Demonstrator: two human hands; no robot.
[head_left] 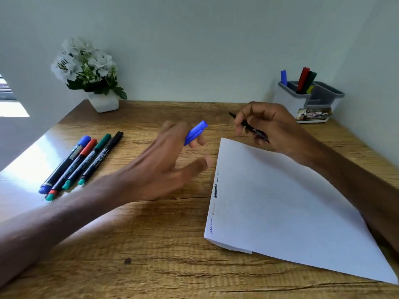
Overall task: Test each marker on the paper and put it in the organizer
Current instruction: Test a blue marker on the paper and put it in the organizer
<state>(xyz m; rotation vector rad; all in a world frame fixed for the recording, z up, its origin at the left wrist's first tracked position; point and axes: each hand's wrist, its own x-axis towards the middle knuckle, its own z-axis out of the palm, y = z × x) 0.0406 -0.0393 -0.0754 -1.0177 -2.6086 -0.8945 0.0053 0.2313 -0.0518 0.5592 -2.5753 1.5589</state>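
Just beyond the paper's (291, 201) far corner, the right hand (267, 126) is gripping an uncapped marker (248, 127), while the left hand (168, 162), left of the paper, is pinching its blue cap (195, 132); the organizer (308, 100) is standing behind the paper

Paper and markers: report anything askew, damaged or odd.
The paper lies skewed to the table edge, its near-left corner showing a folded or second layer. The four loose markers lie neatly side by side. Left hand holds a blue cap, right hand an uncapped marker. Nothing damaged.
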